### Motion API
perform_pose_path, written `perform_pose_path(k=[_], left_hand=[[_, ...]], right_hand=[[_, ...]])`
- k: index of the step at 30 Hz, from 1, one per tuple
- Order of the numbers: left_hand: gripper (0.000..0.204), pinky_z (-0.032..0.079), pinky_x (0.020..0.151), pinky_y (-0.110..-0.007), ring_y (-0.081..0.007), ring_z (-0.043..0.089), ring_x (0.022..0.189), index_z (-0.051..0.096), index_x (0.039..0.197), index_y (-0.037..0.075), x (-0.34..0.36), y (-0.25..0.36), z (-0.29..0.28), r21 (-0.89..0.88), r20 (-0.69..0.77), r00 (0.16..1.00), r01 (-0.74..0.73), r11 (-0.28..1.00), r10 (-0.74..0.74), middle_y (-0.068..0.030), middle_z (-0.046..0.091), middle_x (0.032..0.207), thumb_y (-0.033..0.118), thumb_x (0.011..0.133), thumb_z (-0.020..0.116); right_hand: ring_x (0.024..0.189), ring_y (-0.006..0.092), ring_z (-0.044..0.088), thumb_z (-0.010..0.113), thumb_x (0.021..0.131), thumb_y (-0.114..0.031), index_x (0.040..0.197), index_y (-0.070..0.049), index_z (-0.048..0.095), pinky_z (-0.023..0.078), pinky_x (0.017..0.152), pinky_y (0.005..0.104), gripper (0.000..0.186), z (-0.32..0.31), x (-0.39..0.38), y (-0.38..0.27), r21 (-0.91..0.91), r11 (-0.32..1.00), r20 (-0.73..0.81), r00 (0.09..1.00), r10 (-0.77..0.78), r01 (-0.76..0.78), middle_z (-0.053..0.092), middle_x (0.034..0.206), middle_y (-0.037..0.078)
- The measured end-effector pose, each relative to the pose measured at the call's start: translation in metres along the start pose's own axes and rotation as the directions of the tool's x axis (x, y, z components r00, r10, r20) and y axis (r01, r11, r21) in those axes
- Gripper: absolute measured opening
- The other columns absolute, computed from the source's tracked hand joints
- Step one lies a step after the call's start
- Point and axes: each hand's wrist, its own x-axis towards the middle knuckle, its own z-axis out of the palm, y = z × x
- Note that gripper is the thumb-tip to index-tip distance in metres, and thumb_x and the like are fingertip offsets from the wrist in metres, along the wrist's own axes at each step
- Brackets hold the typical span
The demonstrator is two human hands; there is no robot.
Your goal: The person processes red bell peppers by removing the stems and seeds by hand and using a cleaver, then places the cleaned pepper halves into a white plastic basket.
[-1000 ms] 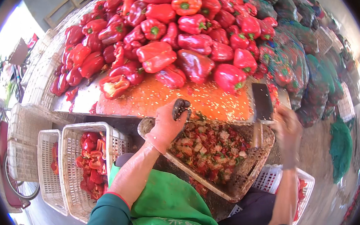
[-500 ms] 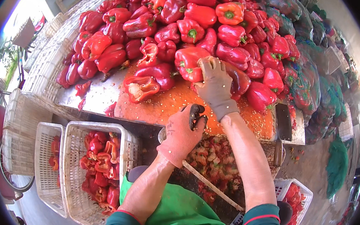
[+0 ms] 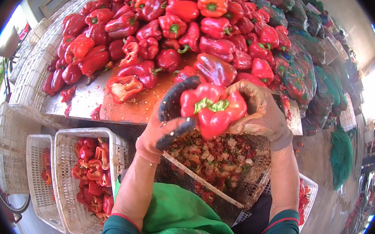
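Over the near edge of the table, a red bell pepper (image 3: 216, 119) is held between my two gloved hands, its green stem end facing up. My right hand (image 3: 264, 114) wraps its right side in a stained brownish glove. My left hand (image 3: 151, 131), in an orange glove with black fingers, curves round the left side, thumb and fingertips against it. Behind them a heap of red bell peppers (image 3: 182, 10) covers the table. A cut-open pepper (image 3: 123, 89) lies on the orange board (image 3: 128, 110), which is sprinkled with seeds.
Below my hands sits a bin of pepper scraps (image 3: 219, 159) with a pale bar (image 3: 202, 180) along its near side. White crates (image 3: 62, 168) holding cut red peppers stand at left, another crate (image 3: 312, 188) at right. Stuffed mesh bags (image 3: 299, 73) and a green net (image 3: 340, 157) lie at right.
My right hand has taken the bell pepper from the heap's front edge and brought it nearer. My left hand has opened from its curl and come up against the pepper. The view has shifted slightly.
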Motion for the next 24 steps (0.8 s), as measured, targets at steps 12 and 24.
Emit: perform_pose_path(k=[12, 24], left_hand=[[0.059, 0.047, 0.097, -0.032, -0.0191, 0.058, 0.111, 0.048, 0.133, 0.001, 0.003, -0.038, 0.03, -0.105, -0.244, 0.969, 0.025, 0.994, -0.05, -0.0107, 0.059, 0.123, -0.006, 0.079, 0.069], [0.023, 0.056, 0.066, -0.034, -0.0193, 0.065, 0.082, 0.062, 0.108, 0.006, 0.04, -0.057, -0.034, -0.063, -0.627, 0.779, -0.04, 0.997, -0.008, -0.0072, 0.066, 0.094, 0.011, 0.087, 0.065]], right_hand=[[0.092, 0.0082, 0.056, 0.074, 0.071, -0.008, 0.112, -0.001, 0.057, 0.048, 0.081, 0.0245, 0.045, 0.023, -0.04, 0.027, 0.224, 0.973, -0.379, 0.925, 0.035, 0.055, 0.061, 0.101, 0.0], [0.094, 0.0335, 0.066, 0.085, 0.069, -0.014, 0.104, -0.003, 0.053, 0.054, 0.086, 0.0423, 0.048, 0.071, -0.092, 0.015, -0.459, 0.784, -0.373, 0.711, -0.597, 0.417, 0.063, 0.102, 0.013]])
